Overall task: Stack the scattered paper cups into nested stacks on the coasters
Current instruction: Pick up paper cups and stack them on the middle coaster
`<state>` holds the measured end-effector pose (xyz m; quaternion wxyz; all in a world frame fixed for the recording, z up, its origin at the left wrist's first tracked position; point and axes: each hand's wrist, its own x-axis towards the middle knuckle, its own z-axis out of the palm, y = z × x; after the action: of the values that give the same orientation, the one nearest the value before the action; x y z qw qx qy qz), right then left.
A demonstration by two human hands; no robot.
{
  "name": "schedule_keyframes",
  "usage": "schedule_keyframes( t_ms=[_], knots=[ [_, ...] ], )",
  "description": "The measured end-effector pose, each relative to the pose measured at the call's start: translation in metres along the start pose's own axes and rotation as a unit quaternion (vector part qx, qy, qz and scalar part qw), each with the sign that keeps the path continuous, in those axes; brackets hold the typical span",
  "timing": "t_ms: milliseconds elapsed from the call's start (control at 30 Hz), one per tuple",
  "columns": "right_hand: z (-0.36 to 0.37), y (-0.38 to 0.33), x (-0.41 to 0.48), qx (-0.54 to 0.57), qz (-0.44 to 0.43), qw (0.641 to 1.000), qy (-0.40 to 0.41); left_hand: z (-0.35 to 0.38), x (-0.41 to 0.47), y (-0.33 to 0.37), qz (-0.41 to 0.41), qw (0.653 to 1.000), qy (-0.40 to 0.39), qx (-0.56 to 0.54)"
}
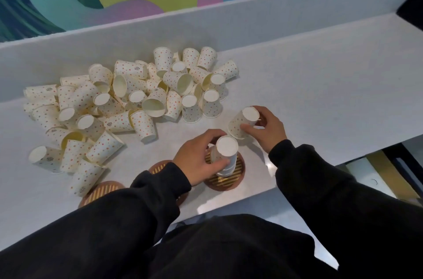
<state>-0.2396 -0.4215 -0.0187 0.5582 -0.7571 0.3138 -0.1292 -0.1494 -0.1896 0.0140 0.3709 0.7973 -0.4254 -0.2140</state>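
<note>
A pile of several dotted white paper cups (128, 100) lies scattered across the white counter, most of them on their sides or upside down. An upside-down nested stack of cups (225, 153) stands on a round striped coaster (238, 175) near the front edge. My left hand (196, 159) grips this stack from the left side. My right hand (267, 128) holds a single dotted cup (242, 124), bottom up and tilted, just right of and behind the stack. Two more coasters, one (100, 191) at the left and one (158, 167) partly hidden by my left sleeve, lie bare.
A low white wall (206, 20) runs along the back of the counter (320, 86), with a colourful mural behind it. The counter's front edge drops off at the right, where a lower shelf with boxes (377, 173) shows.
</note>
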Motion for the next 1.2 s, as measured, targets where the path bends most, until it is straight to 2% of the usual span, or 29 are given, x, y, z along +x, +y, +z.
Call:
schedule_keyframes(
  t_ms=[200,300,433,767,967,1200],
  knots=[
    [-0.017,-0.033,-0.028,0.059,-0.124,0.99,0.021,0.022,0.001,-0.02,-0.031,0.998,-0.032,0.033],
    [-0.02,-0.049,-0.046,0.056,-0.194,0.979,-0.009,0.026,0.002,-0.024,-0.046,0.998,-0.03,0.029],
    [-0.011,-0.05,-0.057,-0.021,-0.247,0.966,-0.079,0.027,0.002,-0.03,-0.066,0.996,-0.043,0.038],
    [0.02,-0.005,-0.06,-0.134,-0.204,0.955,-0.171,0.035,-0.004,-0.043,-0.111,0.993,-0.041,0.021],
    [0.03,0.012,-0.058,-0.157,-0.189,0.95,-0.193,0.039,-0.006,-0.048,-0.118,0.989,-0.077,0.041],
    [0.036,0.021,-0.054,-0.167,-0.149,0.952,-0.207,0.04,-0.007,-0.049,-0.109,0.991,-0.073,0.041]
  ],
)
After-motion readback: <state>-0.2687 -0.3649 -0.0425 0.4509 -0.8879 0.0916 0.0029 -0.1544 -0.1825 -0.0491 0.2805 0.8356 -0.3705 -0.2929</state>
